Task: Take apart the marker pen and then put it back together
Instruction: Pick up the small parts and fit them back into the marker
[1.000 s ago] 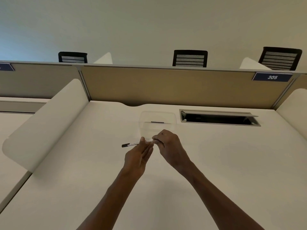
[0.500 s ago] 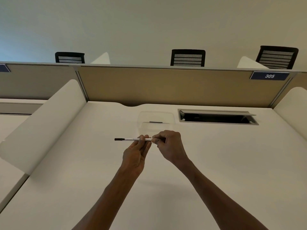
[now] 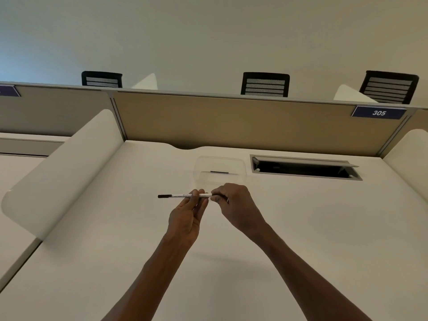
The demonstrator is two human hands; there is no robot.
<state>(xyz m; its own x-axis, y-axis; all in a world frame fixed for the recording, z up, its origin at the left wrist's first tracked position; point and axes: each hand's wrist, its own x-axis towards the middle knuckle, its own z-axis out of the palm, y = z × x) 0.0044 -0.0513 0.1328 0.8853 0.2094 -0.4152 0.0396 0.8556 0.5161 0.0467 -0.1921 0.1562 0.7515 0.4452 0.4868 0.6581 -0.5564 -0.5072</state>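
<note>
Landmark: clear container (image 3: 220, 169) on the desk (image 3: 301, 228). Both hands hold a marker pen (image 3: 183, 195) just in front of it. Open cable hatch (image 3: 305, 167) just right of it. Tan partition (image 3: 231, 121) close behind blocks the far side. Curved white divider (image 3: 64, 167) walls off the left, another divider (image 3: 410, 158) far right. Bare desk left, right and nearer than the container

Marker pen (image 3: 178, 195) right end hidden inside right hand (image 3: 234, 205); barrel print too small to read; forearms cut off near.
</note>
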